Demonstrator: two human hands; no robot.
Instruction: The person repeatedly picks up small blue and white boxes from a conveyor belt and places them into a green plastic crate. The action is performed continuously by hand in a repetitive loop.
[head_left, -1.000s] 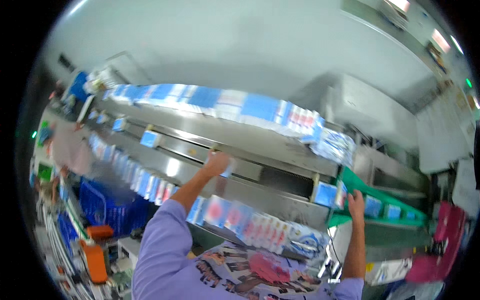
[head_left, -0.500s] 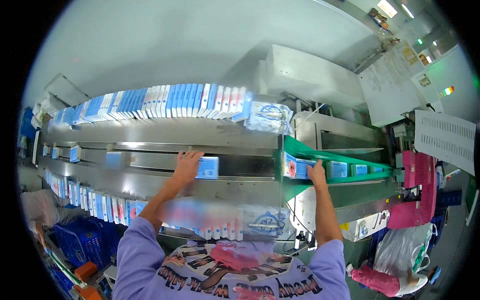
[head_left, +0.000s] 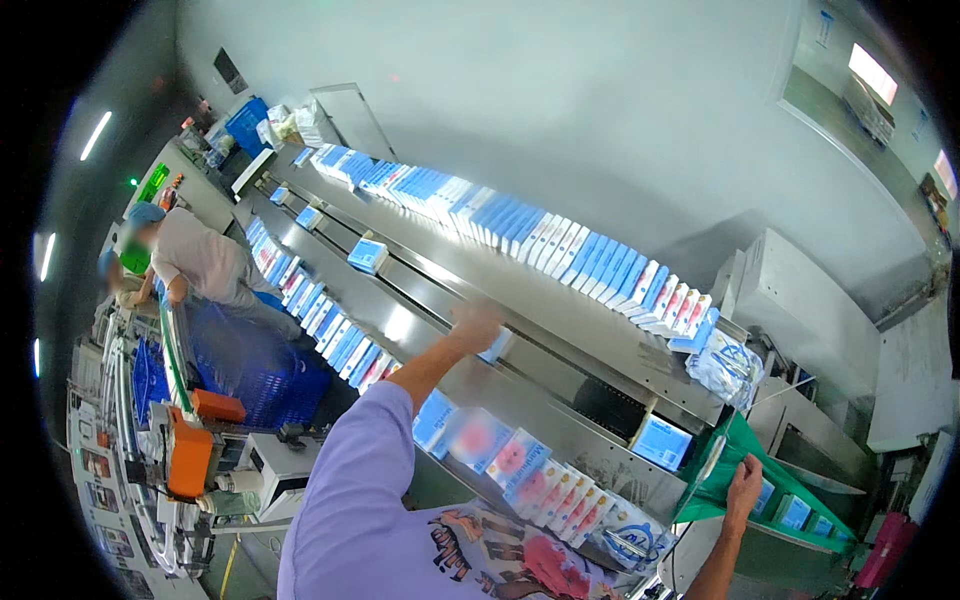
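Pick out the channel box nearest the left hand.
The blue-and-white box at the left hand, which partly hides it; the other channel boxes lie apart from that hand.

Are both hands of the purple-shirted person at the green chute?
No, the right hand is at the green chute, while the left hand is by a blue box in the metal channel.
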